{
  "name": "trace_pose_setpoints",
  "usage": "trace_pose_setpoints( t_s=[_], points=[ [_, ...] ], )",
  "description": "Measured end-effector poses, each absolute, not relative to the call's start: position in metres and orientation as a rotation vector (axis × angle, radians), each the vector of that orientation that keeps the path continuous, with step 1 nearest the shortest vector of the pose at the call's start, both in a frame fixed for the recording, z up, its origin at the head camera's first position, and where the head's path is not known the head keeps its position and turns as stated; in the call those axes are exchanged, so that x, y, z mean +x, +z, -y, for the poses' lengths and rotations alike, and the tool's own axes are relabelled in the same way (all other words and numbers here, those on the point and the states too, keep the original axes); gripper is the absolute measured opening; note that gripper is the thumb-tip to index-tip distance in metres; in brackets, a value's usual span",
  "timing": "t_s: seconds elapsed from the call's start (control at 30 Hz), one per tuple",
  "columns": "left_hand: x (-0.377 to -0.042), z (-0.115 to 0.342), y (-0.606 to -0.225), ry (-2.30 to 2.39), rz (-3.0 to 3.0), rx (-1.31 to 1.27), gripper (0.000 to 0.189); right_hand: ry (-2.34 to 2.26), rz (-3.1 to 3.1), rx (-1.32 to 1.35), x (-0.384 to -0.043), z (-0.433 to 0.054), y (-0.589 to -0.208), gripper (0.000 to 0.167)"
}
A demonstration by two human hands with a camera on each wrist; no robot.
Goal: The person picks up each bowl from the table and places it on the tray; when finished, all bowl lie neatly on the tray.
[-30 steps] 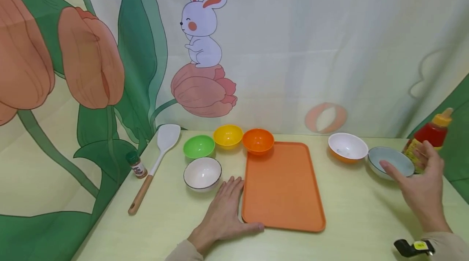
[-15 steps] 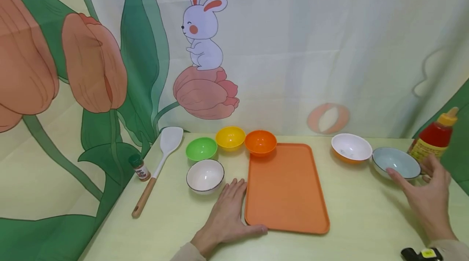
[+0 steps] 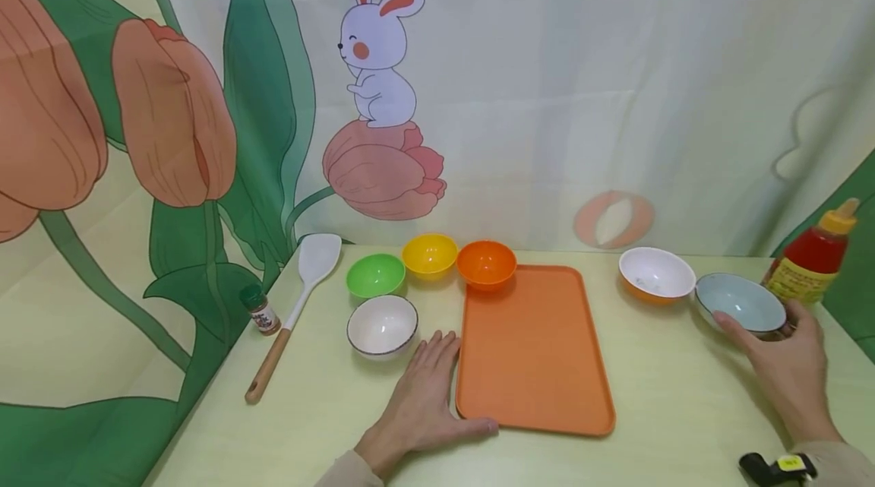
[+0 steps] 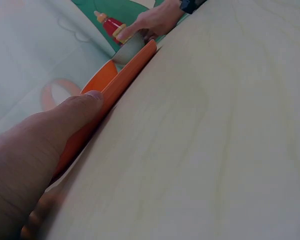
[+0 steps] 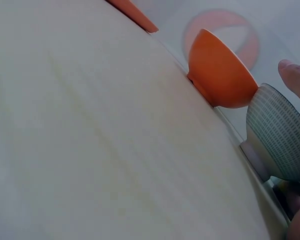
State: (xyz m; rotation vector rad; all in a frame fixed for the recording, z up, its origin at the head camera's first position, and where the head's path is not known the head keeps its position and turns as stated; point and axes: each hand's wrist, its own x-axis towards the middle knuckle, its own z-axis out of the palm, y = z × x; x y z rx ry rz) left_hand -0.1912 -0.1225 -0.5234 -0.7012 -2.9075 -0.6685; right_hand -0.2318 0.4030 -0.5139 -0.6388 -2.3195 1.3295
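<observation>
On the bench [image 3: 670, 388], we see the left hand [image 3: 422, 400] resting at the left edge of the orange tray [image 3: 536, 358], fingers released. Well right of the tray, the right hand [image 3: 786, 365] grasps the blue bowl [image 3: 738, 301] with curled fingers, beside the red sauce bottle [image 3: 813, 255].

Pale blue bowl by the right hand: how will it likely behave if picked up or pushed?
The pale blue bowl is probably stiff: it holds an even round shape. It may tip if pushed high, since it flares wide above a narrow foot. Pushed left, it would likely bump the white-lined orange bowl close beside it.
</observation>
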Motion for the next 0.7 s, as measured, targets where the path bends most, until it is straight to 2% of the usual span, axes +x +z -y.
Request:
trace_pose_setpoints(
  t_s=[0.37, 0.7],
  points=[
    [-0.1926, 0.1228, -0.5221, -0.657, 2.922, -0.695, 0.137, 1.290, 2.348, -0.664, -0.2362, -0.4014, -0.5159, 0.124],
    [-0.1918, 0.1241, -0.5225, -0.661, 2.902, -0.712, 0.135, 1.268, 2.349, -0.706, -0.2385, -0.4032, -0.5182, 0.123]
  ],
)
